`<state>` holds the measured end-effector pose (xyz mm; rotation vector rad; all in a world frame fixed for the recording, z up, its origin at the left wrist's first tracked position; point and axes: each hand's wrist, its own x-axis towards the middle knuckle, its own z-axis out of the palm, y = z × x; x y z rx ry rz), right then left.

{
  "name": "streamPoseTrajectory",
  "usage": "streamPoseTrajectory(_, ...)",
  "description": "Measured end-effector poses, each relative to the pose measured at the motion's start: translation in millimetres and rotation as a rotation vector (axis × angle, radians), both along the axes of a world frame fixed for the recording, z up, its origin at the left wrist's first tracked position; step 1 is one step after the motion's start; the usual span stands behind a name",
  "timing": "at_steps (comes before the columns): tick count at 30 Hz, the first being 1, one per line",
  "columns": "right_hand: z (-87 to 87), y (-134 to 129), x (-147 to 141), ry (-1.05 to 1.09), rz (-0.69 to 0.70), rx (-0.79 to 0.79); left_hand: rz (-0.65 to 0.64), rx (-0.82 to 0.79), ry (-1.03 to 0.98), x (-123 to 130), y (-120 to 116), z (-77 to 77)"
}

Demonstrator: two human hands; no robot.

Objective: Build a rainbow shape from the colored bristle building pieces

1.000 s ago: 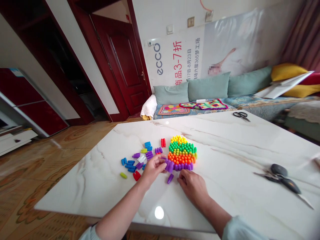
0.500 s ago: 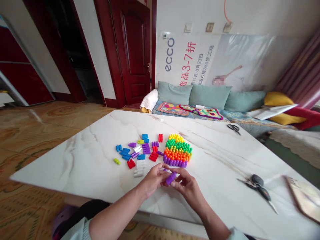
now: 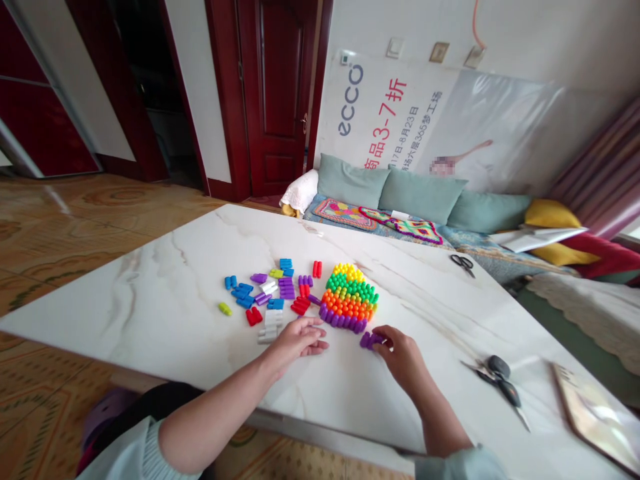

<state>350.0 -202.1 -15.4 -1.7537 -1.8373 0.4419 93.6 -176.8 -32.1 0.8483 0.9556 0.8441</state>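
On the white marbled table, a block of joined pegs point(image 3: 350, 298) stands in rows of yellow, green, orange and purple. My right hand point(image 3: 395, 348) pinches a small purple piece point(image 3: 369, 341) at the block's near right corner, a little apart from it. My left hand point(image 3: 299, 340) rests beside the block's near left corner, fingers apart and holding nothing. Loose pieces lie left of the block: blue ones point(image 3: 245, 301), red ones point(image 3: 254, 316), purple ones point(image 3: 287, 288), white ones point(image 3: 271, 326) and a lime one point(image 3: 225, 309).
Black-handled scissors point(image 3: 463, 264) lie near the far right edge of the table point(image 3: 200, 253). Another pair of scissors point(image 3: 500, 385) lies open at the right, beside a flat box-like object point(image 3: 595, 417). A sofa with cushions point(image 3: 420, 193) stands behind.
My hands have moved apart. My right hand has gone right and lowered the purple piece to the table, while my left hand has let go and opened. The view has shifted slightly.
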Motion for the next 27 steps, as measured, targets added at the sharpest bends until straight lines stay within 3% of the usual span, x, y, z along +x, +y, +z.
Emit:
streamPoseTrajectory(9, -20.4, 11.4, -11.9, 0.073, -0.096, 0.151, -0.006, 0.039, 0.023, -3.9, 1.7, -1.1)
streamPoseTrajectory(15, -22.2, 8.6, -20.4, 0.123, -0.163, 0.064, -0.021, 0.071, 0.055, -3.3, 0.7, 1.1)
streamPoseTrajectory(21, -31.4, 14.5, -27.0, 0.106, -0.15, 0.146, -0.047, 0.115, 0.073, -1.5, -1.1, 2.1)
streamPoseTrajectory(27, -30.4, 9.5, -25.2, 0.047, -0.183, 0.16, -0.142, 0.257, 0.277, -7.9, 3.3, 5.7)
